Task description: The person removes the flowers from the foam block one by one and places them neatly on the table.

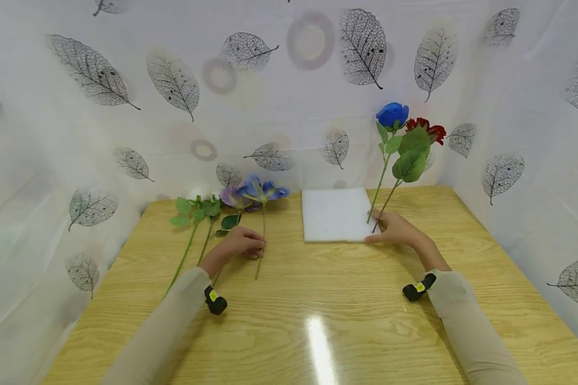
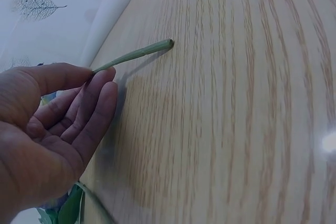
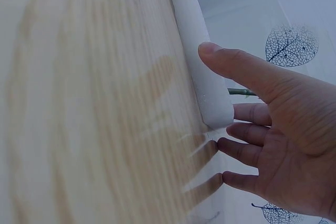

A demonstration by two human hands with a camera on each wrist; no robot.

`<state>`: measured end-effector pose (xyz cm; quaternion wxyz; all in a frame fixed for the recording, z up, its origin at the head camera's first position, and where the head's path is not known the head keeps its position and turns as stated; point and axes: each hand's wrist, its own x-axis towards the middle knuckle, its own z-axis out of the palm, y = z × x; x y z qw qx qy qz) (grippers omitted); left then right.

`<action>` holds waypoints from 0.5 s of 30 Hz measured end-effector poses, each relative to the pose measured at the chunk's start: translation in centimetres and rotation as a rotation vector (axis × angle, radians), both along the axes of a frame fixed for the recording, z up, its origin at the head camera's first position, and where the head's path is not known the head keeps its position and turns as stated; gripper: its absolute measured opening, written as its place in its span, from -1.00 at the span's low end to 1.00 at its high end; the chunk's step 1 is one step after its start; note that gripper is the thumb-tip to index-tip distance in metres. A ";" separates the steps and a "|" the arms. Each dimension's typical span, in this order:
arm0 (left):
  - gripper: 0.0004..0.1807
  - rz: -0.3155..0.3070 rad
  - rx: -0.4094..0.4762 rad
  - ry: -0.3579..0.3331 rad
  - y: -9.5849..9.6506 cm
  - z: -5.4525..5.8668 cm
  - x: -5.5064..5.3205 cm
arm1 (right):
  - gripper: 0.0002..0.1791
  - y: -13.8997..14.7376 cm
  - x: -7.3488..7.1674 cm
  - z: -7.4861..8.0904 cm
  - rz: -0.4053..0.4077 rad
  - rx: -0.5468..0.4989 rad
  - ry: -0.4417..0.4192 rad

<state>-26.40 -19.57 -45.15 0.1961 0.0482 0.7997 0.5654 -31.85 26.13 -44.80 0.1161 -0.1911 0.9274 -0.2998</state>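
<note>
In the head view my left hand (image 1: 241, 243) pinches the thin green stem (image 1: 261, 262) of a blue-violet artificial flower (image 1: 259, 190). The left wrist view shows thumb and fingertips on the stem (image 2: 142, 52), its cut end pointing away over the table. At the corner of a white foam block (image 1: 334, 215), my right hand (image 1: 395, 229) holds on, thumb against the front edge and fingers along the right side. A blue rose (image 1: 393, 115) and a red flower (image 1: 435, 132) with large green leaves stand upright at the block's right part.
Left of my left hand, a purple flower (image 1: 235, 198) and green-leaved stems (image 1: 188, 248) lie on the wooden table (image 1: 289, 315). A white leaf-printed sheet (image 1: 270, 117) rises behind the table and along both sides.
</note>
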 end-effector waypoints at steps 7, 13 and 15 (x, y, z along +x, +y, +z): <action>-0.64 0.039 -0.068 -0.018 -0.7 0.3 0.4 | 0.07 0.2 -0.2 -0.4 0.004 -0.001 0.011; -0.63 0.058 -0.054 -0.057 -1.6 0.0 0.1 | 0.08 0.2 -0.3 -0.4 0.008 0.000 0.013; -0.63 0.060 -0.051 -0.067 -1.8 -0.1 0.0 | 0.08 0.1 -0.3 -0.4 0.010 0.001 0.017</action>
